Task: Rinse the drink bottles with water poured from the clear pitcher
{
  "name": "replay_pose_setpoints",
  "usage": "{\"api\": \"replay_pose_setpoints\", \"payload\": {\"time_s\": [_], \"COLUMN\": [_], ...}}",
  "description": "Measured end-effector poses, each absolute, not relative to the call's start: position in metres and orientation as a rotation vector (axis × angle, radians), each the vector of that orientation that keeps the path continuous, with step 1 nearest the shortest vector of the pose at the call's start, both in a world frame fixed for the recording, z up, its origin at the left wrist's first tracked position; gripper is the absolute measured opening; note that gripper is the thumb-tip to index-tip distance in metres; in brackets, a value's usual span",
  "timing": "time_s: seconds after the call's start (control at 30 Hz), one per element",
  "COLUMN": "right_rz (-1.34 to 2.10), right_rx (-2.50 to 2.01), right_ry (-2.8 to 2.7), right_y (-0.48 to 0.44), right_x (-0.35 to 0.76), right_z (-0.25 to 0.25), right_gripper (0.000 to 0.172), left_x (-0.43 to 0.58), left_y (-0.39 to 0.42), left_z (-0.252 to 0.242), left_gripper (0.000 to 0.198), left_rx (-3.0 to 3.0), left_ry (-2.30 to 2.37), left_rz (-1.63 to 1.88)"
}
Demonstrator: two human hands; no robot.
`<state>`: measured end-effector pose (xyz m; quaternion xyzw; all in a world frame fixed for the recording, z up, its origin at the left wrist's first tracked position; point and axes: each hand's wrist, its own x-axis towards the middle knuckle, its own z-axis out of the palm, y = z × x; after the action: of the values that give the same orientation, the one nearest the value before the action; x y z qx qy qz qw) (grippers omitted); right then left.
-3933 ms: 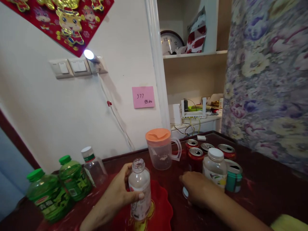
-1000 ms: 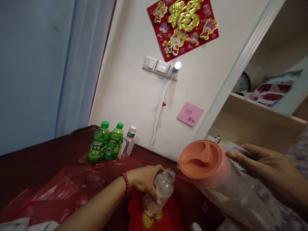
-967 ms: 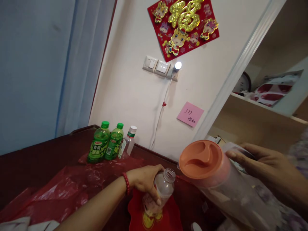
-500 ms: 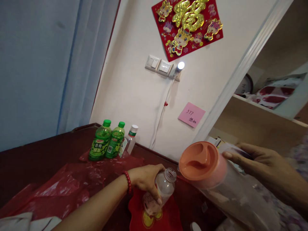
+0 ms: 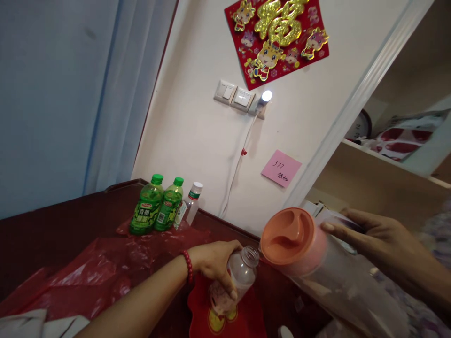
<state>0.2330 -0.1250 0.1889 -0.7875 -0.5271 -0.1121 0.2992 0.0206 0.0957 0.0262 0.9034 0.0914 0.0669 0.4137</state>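
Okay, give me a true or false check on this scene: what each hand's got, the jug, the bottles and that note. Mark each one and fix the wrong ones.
1. The left hand holds a bottle and the right hand holds a jug. True.
2. The jug stands upright. False: it is tilted, its orange lid toward the bottle.
3. The held bottle has its cap on. False: its mouth is open.
4. A pink note is on the wall. True.
5. All three bottles at the back have green caps. False: the rightmost back bottle has a white cap.
6. Red beads circle the left wrist. True.
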Motion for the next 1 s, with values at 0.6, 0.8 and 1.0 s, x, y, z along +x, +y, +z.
{"api": "replay_pose_setpoints", "payload": {"time_s": [0.6, 0.8, 1.0], "right_rz": [-0.317, -0.296, -0.24], "right_rx": [-2.152, -2.156, -2.182], "right_ry": [-1.41, -1.416, -1.326], "right_y": [-0.123, -0.124, -0.126], "right_x": [0.218, 0.223, 0.223], "right_z": [0.197, 0.196, 0.2], "right_gripper": [0.066, 0.066, 0.069], "left_x": [0.02, 0.02, 0.019], "left_y": [0.095, 0.095, 0.094], "left_z": [0.028, 0.029, 0.031], "left_gripper": [0.086, 0.086, 0.087], "left_rx": [2.288, 2.284, 2.283], "left_ry": [0.262, 0.25, 0.25], "left_rz": [0.157, 0.15, 0.149]}}
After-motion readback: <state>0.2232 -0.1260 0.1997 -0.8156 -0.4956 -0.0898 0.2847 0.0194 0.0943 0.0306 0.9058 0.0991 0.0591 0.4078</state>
